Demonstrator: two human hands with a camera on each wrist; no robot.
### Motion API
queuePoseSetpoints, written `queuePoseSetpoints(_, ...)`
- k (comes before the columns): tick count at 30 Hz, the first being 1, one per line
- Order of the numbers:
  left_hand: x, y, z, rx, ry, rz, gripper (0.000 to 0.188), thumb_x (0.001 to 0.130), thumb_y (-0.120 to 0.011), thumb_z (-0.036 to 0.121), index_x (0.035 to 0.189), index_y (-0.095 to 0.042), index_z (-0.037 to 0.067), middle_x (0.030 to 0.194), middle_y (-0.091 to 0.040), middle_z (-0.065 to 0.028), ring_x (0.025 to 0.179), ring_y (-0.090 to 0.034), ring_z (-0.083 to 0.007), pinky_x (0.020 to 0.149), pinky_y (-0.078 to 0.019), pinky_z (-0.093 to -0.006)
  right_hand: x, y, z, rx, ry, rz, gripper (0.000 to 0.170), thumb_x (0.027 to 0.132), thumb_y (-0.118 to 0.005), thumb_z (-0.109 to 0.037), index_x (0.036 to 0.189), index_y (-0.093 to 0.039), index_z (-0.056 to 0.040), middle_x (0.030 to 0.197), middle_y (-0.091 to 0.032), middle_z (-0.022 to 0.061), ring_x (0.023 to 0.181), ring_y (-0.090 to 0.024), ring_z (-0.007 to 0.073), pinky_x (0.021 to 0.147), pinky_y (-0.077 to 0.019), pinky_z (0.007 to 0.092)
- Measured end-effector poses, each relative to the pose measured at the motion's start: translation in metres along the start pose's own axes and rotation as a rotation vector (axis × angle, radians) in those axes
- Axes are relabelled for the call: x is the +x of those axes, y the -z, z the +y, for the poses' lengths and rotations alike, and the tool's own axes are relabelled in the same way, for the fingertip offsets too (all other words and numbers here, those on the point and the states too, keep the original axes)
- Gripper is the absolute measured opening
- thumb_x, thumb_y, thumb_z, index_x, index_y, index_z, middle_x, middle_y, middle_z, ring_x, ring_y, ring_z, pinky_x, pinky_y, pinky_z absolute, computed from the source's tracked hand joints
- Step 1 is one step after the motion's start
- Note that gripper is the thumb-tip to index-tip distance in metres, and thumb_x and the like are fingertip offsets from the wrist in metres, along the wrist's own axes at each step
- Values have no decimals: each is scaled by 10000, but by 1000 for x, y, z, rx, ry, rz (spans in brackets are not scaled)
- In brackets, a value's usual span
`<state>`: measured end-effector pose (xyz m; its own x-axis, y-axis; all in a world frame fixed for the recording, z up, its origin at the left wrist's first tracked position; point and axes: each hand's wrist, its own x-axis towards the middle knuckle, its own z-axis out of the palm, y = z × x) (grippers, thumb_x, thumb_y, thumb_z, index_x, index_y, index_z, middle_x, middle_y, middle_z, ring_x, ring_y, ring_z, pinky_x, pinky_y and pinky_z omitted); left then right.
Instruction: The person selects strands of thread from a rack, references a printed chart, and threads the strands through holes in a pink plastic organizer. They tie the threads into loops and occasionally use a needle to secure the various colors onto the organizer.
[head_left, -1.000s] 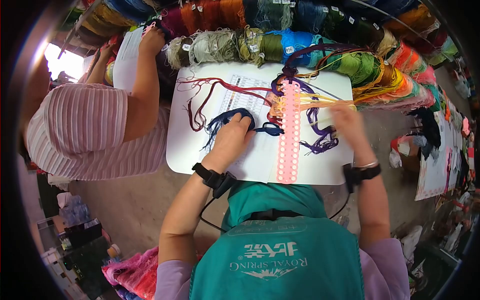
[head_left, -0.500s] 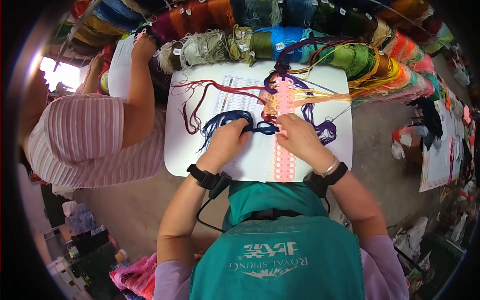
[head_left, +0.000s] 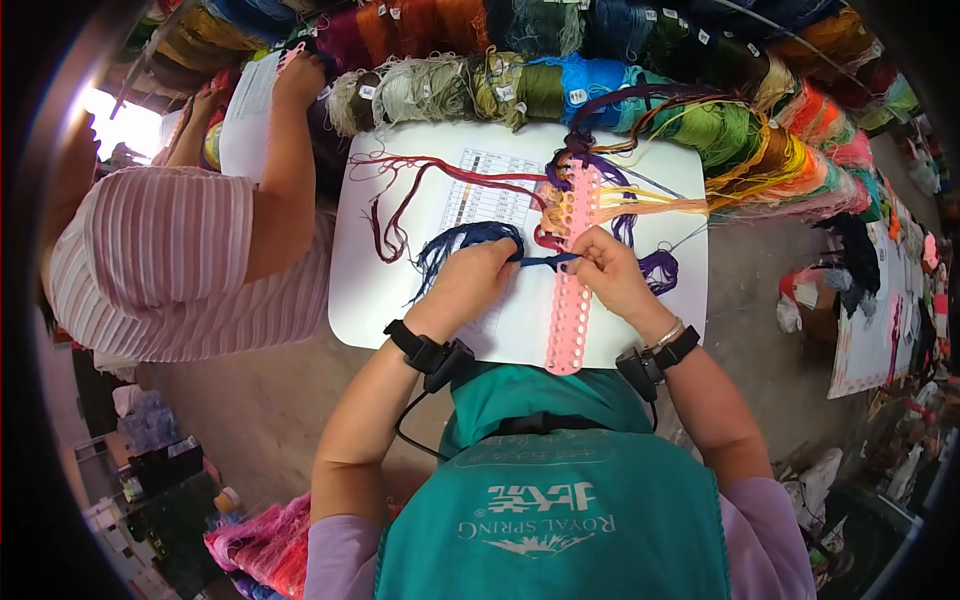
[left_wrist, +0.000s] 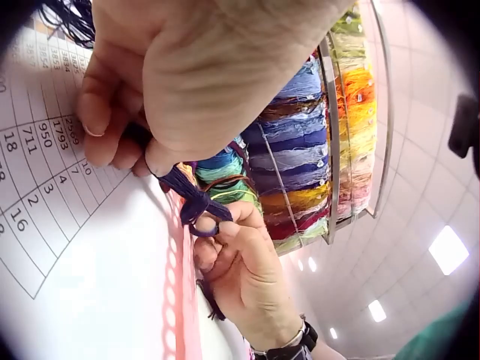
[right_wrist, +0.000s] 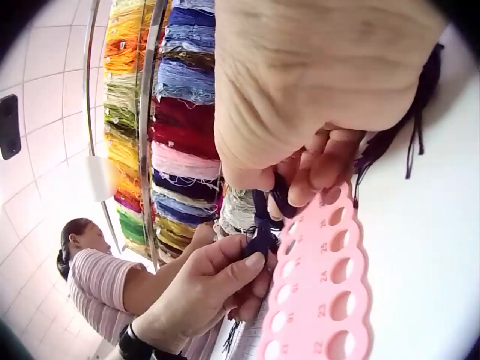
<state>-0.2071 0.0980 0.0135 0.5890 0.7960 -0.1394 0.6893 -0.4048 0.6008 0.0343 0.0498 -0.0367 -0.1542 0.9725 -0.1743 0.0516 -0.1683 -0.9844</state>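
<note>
Right hand (head_left: 612, 275): thumb and forefinger pinching a small navy loop (left_wrist: 203, 232), fingertips at the pink strip (head_left: 568, 325).
Left hand (head_left: 468, 285): thumb and fingertips pinching the navy bundle (head_left: 468, 236) just left of the strip.
Navy bundle: drawn between both hands; loose ends fanned toward the left edge of the white board (head_left: 640, 335); whether it passes through a hole, cannot tell.
Strip: perforated, numbered; right of the board's middle, reaching its near edge.
Red threads (head_left: 388, 222): from strip toward the board's far left corner.
Yellow-peach threads (head_left: 660, 207): from strip across the right edge.
Purple threads (head_left: 658, 268): partly heaped near the right edge.
Printed chart (head_left: 487, 205): left of strip, partly covered.
Navy hazard: a loop pulled unevenly could likely slip or tighten crooked.
Strip hazard: hard tugging may skew it, being apparently unfastened.
Thread hazard: neighbouring colours lie close; a dragging hand might snarl them.
</note>
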Motion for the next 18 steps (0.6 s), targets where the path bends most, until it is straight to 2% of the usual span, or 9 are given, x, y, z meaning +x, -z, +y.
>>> queuePoseSetpoints(3,1,3,3,-5,-7,-19,157,921,-617,147,968,-580,1,852,-648,-234,829,-629,-435,713,-491,-485,-5,-7,-12,-280,125,133,148,797,-641,-54,894,-530,-43,743,-599,81,591,-549,167,547,-420,329)
queuePoseSetpoints(6,-3,10,0,-23,-18,-53,169,918,-619,145,997,-614,-4,859,-651,-243,825,-632,-439,712,-500,-467,-9,-8,-33,-695,98,45,183,765,-662,-123,876,-532,-59,735,-594,101,624,-599,259,555,-449,388)
queuePoseSetpoints(9,-17,21,-10,-66,-22,-67,179,911,-616,142,1019,-640,1,876,-660,-242,827,-640,-431,720,-507,-460,-10,-23,-31,-926,324,95,242,733,-689,-197,880,-542,-72,739,-590,92,663,-625,308,571,-477,429)
queuePoseSetpoints(10,-23,29,-9,-75,-17,-72,175,908,-611,142,1015,-643,8,880,-665,-238,830,-643,-427,726,-508,-466,-10,-23,-26,-986,295,78,262,747,-689,-225,916,-555,-78,828,-589,97,696,-633,299,591,-503,429)
queuePoseSetpoints(12,-33,40,-22,17,21,-66,195,900,-612,139,1043,-648,12,893,-667,-243,841,-651,-419,731,-506,-465,-11,-21,-30,-992,259,94,280,751,-688,-233,937,-555,-72,902,-585,106,735,-638,296,602,-512,428)
queuePoseSetpoints(13,-36,53,-24,-9,140,-75,168,890,-625,123,1012,-643,9,868,-664,-236,821,-649,-413,722,-503,-466,-11,-19,-33,-994,242,99,289,753,-688,-237,948,-555,-70,939,-583,111,754,-640,295,607,-517,427)
queuePoseSetpoints(14,-38,64,-21,-11,194,-127,154,885,-630,114,998,-640,9,859,-661,-229,814,-647,-410,718,-499,-467,-11,-17,-36,-1009,173,35,303,757,-678,-221,989,-560,-66,1015,-572,119,806,-641,300,630,-530,429)
queuePoseSetpoints(15,-39,72,-19,-13,246,-179,141,879,-636,104,983,-637,9,850,-658,-222,806,-644,-407,713,-496,-468,-10,-18,-37,-1000,186,33,308,757,-676,-216,999,-560,-65,1010,-573,118,807,-641,303,633,-530,430)
queuePoseSetpoints(18,-37,69,-29,13,87,27,116,879,-641,99,953,-632,10,868,-662,-196,795,-642,-397,711,-501,-462,-10,-19,-39,-987,203,33,328,757,-669,-202,1031,-560,-60,1001,-575,116,811,-640,310,643,-532,430)
